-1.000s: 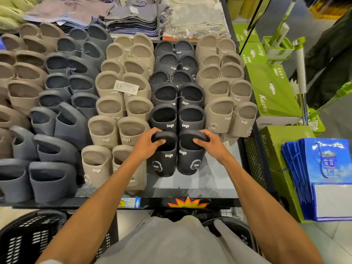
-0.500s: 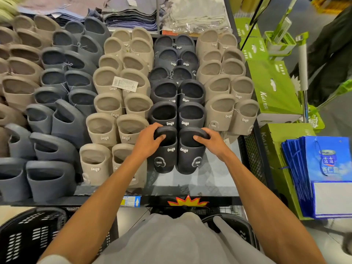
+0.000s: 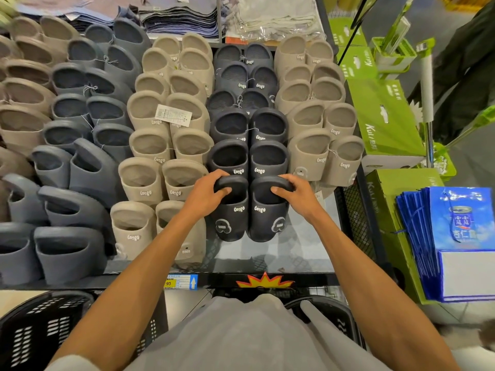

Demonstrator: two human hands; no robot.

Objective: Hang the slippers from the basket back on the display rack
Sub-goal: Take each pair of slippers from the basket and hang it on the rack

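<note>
Nearest, below both wrists, sit two black baskets: the left basket (image 3: 29,333) under the left forearm, the right basket (image 3: 334,311) under the right. Just beyond them runs the front edge of the rack (image 3: 294,253), with a price label (image 3: 180,281) and a starburst sticker (image 3: 265,280).

The left hand (image 3: 206,194) grips the left slipper (image 3: 232,220) by its heel rim, its fingers (image 3: 223,190) curled down into the opening. The right hand (image 3: 294,194) holds the right slipper (image 3: 266,223) the same way, fingers (image 3: 277,189) hooked over the rim. Both slippers are dark navy and lie side by side, touching, toes towards the person. They sit at the near end of the navy column (image 3: 267,159), which runs away just past the fingertips.

Left of the left fingers are beige slippers (image 3: 139,180), one pair with a paper tag (image 3: 173,115). Further left are grey slippers (image 3: 88,170). Right of the right fingers stand more beige pairs (image 3: 310,153). Well right of those are green boxes (image 3: 385,121) and blue bags (image 3: 452,218).

Farthest from the fingers, behind the rows, lies folded cloth (image 3: 182,17).
</note>
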